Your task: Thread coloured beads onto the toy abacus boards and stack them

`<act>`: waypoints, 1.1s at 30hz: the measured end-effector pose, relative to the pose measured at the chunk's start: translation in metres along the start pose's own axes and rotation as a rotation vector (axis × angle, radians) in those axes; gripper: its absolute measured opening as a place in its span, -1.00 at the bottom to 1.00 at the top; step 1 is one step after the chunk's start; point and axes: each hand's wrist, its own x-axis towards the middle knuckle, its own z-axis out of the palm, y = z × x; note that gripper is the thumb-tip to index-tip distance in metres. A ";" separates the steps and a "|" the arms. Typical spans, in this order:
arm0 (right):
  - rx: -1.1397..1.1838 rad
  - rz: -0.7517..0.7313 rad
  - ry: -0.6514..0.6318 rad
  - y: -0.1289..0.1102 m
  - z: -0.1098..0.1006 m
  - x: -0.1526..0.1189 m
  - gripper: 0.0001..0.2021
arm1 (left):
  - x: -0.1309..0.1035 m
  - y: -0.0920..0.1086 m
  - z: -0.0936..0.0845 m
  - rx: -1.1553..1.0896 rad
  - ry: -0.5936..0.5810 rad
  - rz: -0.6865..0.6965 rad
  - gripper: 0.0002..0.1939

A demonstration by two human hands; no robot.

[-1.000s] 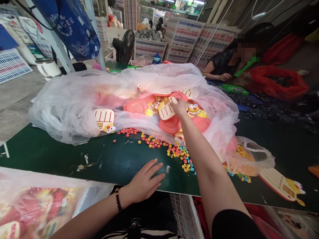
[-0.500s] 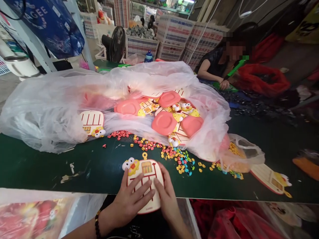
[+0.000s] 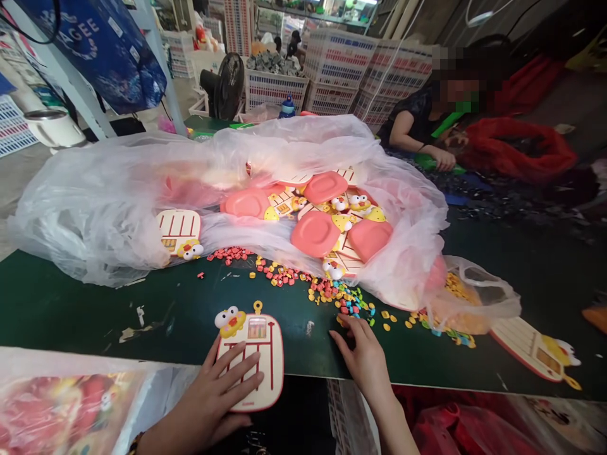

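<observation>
A cream board with red slots and a yellow duck face lies at the near edge of the green table. My left hand rests on its lower left part, fingers spread across the slots, thumb not clearly visible. My right hand is off the board, over the table edge to the right. Its thumb and forefinger are apart, near the small yellow pieces; whether a piece is at the fingertips is too small to tell. Red pieces and mixed coloured pieces lie scattered beyond.
A clear plastic bag spreads across the table with duck boards and pink plates. Another board lies at right beside a small bag of pieces. Across the table a person handles something green.
My right hand has let go of the board and moved right towards the small pieces. The board has shifted left with my left hand on it.
</observation>
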 end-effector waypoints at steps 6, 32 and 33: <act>-0.035 -0.140 -0.008 0.002 0.013 0.046 -0.71 | 0.047 -0.003 0.009 -0.071 -0.089 -0.038 -0.39; -0.457 -0.122 0.166 0.056 0.009 0.176 -0.41 | 0.034 -0.017 -0.001 -0.321 0.034 -0.031 -0.50; -0.439 -0.127 0.196 0.051 0.005 0.171 -0.42 | 0.033 -0.021 -0.004 -0.319 0.100 -0.064 -0.51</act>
